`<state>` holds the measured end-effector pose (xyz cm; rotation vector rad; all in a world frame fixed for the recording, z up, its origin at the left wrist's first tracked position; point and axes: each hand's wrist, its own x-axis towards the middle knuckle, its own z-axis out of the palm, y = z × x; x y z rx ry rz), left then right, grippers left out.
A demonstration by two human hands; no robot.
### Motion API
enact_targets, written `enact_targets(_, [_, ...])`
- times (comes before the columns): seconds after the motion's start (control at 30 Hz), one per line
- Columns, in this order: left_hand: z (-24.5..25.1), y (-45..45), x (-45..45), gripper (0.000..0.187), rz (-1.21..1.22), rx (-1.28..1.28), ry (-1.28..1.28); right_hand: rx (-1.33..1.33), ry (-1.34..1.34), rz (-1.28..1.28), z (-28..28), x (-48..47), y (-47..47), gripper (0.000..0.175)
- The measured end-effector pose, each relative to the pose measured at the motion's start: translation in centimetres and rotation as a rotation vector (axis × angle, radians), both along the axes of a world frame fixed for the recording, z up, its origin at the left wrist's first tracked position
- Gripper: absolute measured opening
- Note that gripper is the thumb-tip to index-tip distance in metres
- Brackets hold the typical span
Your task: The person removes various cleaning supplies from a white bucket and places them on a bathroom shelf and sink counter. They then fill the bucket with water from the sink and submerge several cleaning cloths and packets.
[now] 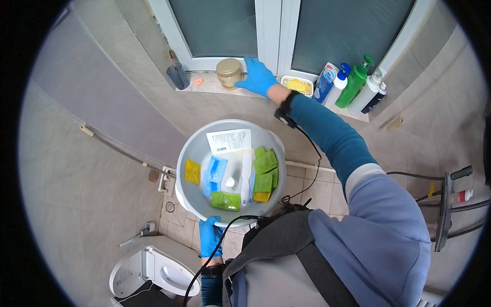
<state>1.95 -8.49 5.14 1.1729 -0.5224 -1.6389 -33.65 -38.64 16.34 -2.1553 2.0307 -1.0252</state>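
My right hand [258, 78], in a blue glove, reaches over the window sill with fingers apart, just right of a jar with a gold lid [229, 73]; its thumb is close to the jar, and I cannot tell whether they touch. My left hand [210, 237], gloved in blue too, grips the near rim of a grey plastic basin [184, 211]. Inside the basin lie green packets [266, 162], yellow packets [192, 171], blue-and-white packets [216, 169], a printed white sheet [230, 141], a white long-handled tool [246, 176] and a small white object [230, 182].
On the sill stand a cup with a toothbrush [178, 76], a soap dish [307, 91] and several bottles [352, 85]. An open toilet [172, 276] is at lower left. A towel rack [445, 211] is at right. A black cable [315, 169] hangs from my right wrist.
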Motion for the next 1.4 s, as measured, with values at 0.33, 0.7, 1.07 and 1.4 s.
enact_targets(0.33, [0.0, 0.8, -2.0, 0.045, 0.162, 0.078, -0.036, 0.328, -0.010, -0.158, 0.0, 1.3, -9.1, 0.102])
enact_targets(0.7, [-1.7, -0.4, -0.9, 0.055, 0.106, 0.060, 0.023, -0.057, -0.344, 0.036, -2.2, -1.9, -0.8, 0.095])
enact_targets(1.07, [-0.9, -4.1, 3.8, 0.055, -0.298, 0.003, 0.021, -0.036, -0.373, -0.258, 6.3, -5.2, 30.5, 0.090])
enact_targets(1.4, [5.2, 1.5, 10.6, 0.058, -0.496, -0.053, -0.044, -0.285, -0.281, -0.906, 13.1, -8.3, 58.1, 0.090])
